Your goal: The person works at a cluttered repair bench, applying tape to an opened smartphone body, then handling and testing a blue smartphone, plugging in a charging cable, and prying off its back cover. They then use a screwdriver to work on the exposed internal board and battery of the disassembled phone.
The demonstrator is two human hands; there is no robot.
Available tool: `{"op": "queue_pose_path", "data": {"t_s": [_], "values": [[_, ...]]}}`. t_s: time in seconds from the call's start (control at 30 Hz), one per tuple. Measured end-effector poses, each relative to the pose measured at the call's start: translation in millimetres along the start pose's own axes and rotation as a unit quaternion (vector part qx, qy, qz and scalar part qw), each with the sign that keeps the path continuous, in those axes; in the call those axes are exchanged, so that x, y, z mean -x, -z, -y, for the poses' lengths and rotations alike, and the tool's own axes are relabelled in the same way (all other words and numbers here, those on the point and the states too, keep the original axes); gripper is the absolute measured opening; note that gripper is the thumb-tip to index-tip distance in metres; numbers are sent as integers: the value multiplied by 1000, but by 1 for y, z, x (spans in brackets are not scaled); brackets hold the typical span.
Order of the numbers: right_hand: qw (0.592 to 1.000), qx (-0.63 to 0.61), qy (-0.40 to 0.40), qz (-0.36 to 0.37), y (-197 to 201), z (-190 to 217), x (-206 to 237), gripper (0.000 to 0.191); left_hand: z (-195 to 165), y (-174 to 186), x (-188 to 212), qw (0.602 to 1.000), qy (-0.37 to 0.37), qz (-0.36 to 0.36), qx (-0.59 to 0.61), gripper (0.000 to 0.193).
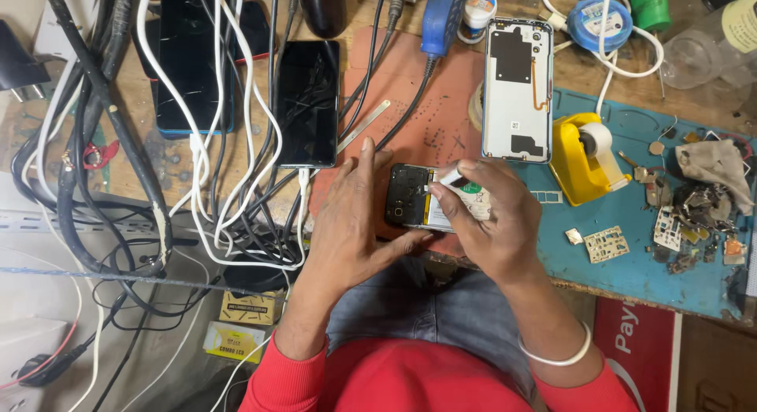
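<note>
1. At a cluttered repair bench, I have an opened smartphone (422, 197) lying face down on the red work mat (394, 81), its back cover off and its battery and dark inner frame exposed; it sits at the near edge of the mat, between my two hands.

2. My left hand (351, 227) steadies the phone's left end. The fingers are spread and flat, pointing away from me; the thumb lies along the phone's near edge. It is pressing rather than gripping, with nothing clasped in it.

3. My right hand (493, 215) arches over the phone's right half, the fingertips pinching a small white piece (451, 175) just above the battery. Whether this is a tape scrap or a pull tab I cannot tell.

4. As I judge it, the step in hand is work on the battery area of the open phone. The next move calls for a fine, steady pinch while the left hand keeps the body from sliding.

5. The removed back cover (516, 89) lies inside up beyond the phone, well apart from it. A yellow tape dispenser (583, 156) stands on the blue mat (631, 262) to the right, near scattered small parts (694, 215).

6. Two dark-screened phones (307, 104) rest to the left among white and black cables (197, 144).
</note>
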State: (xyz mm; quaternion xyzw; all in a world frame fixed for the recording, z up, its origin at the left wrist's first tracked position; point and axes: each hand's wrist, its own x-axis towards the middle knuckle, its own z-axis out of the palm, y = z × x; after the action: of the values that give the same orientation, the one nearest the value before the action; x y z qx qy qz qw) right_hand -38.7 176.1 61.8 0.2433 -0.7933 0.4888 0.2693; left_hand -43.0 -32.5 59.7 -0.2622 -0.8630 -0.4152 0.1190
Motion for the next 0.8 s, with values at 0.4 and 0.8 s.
{"op": "queue_pose_path", "data": {"t_s": [0.4,0.8], "values": [[995,83,57,-13,-5,3,-8,59,4,-4,0,1000,-11,-9,-22,102],[997,56,48,13,-3,12,-13,57,-1,-2,2,999,-5,-6,-45,94]]}}
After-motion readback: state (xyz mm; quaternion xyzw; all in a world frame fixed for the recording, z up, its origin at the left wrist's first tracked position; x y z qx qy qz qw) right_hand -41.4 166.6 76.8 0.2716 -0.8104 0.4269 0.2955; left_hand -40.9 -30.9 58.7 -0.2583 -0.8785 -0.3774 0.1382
